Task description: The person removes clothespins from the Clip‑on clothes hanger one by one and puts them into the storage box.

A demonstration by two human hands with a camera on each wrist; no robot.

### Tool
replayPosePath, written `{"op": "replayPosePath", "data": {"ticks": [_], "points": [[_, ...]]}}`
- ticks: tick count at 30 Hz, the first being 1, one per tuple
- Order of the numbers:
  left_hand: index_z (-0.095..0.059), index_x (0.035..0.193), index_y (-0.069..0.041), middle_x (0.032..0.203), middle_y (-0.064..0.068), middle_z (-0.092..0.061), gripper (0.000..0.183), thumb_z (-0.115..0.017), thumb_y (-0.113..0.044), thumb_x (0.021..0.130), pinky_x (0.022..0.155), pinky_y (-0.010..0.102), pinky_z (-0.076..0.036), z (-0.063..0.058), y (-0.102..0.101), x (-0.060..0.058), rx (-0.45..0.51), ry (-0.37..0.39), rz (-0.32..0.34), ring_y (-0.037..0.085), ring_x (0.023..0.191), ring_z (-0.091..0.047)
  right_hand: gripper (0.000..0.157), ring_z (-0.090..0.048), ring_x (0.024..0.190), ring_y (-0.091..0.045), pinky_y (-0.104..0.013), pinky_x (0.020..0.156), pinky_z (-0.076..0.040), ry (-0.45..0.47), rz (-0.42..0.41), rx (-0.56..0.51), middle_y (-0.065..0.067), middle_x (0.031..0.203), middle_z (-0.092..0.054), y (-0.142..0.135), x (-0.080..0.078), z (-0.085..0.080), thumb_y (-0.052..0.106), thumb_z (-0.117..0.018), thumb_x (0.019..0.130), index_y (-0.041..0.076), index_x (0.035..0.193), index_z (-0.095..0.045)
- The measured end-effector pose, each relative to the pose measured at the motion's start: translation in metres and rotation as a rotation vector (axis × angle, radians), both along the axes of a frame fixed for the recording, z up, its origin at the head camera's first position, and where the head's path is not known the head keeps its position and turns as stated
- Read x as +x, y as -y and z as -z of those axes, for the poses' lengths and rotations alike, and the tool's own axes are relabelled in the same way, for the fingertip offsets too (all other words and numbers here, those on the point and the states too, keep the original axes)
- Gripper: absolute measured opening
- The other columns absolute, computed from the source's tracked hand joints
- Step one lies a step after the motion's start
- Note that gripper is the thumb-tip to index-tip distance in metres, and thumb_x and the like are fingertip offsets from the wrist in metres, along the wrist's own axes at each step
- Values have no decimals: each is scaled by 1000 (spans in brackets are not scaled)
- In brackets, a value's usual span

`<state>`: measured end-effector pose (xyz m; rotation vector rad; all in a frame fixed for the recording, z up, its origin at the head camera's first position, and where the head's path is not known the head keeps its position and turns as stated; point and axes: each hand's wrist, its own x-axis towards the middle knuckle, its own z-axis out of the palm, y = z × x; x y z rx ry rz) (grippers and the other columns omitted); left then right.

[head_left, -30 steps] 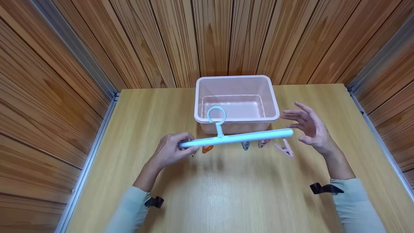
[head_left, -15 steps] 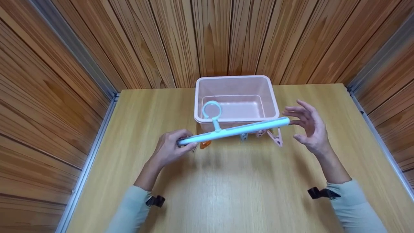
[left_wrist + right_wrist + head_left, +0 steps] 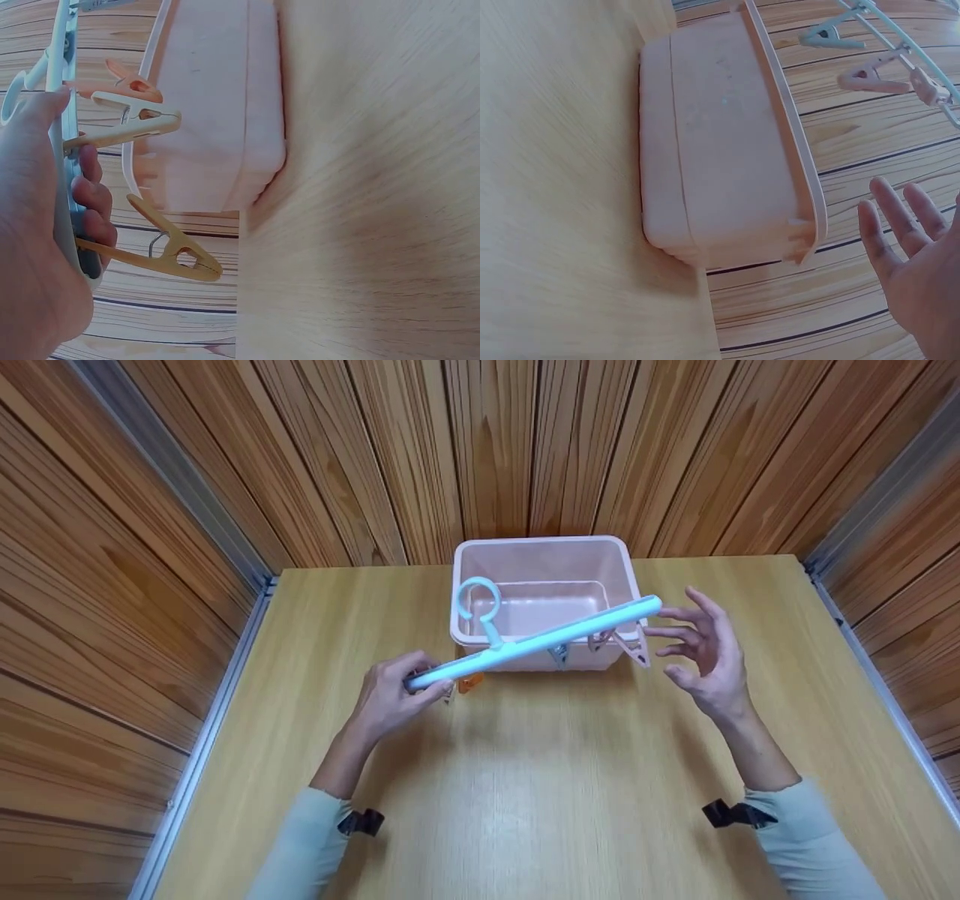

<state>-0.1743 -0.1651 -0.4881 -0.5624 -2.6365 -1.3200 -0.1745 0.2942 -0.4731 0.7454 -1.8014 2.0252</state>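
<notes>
A light blue clip hanger point(image 3: 555, 637) with an open ring hook point(image 3: 496, 594) is held in the air, its right end raised. My left hand point(image 3: 386, 697) grips its left end, fingers curled round the bar. Below the bar, a yellow clip point(image 3: 180, 255), a cream clip point(image 3: 124, 133) and an orange clip point(image 3: 142, 88) show in the left wrist view. The right wrist view shows a blue-green clip point(image 3: 829, 36) and a pink clip point(image 3: 870, 80) towards the other end. My right hand point(image 3: 709, 667), fingers spread and loosely bent, is beside the raised end and holds nothing.
A pink plastic bin point(image 3: 540, 541) stands at the back of the wooden table point(image 3: 510, 810), partly behind the hanger. Wood-plank walls point(image 3: 495, 450) enclose the back and both sides.
The hanger's right end has swung up and away, over the bin's front right rim, so the bar tilts more. The ring hook moved left and back. My right hand shifted slightly left.
</notes>
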Motion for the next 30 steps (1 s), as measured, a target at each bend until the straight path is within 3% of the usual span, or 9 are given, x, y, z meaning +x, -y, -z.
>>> {"op": "replayPosePath", "data": {"ticks": [9, 22, 30], "points": [[-80, 115, -11, 99, 9, -80, 24, -88, -26, 99, 76, 27, -49, -5, 1, -3, 39, -8, -5, 22, 83, -65, 86, -80, 121, -16, -25, 93, -66, 16, -17, 7, -9, 145, -73, 9, 0, 4, 1, -85, 92, 3, 167, -43], [-79, 112, -6, 95, 12, -80, 23, -88, -22, 98, 72, 24, -48, -15, -2, -6, 28, -131, 7, 17, 79, -63, 74, -82, 111, -13, -23, 90, -67, 93, 13, -40, -3, 136, -77, 23, 2, -10, -15, -70, 92, 8, 159, -50], [-79, 112, -6, 95, 12, -79, 24, -89, -22, 98, 71, 24, -48, -16, -4, -5, 27, -135, 23, 17, 79, -63, 72, -85, 100, -20, -23, 73, -67, 88, -60, -93, -11, 129, -78, 27, 1, -14, -22, -63, 91, 8, 155, -52]]}}
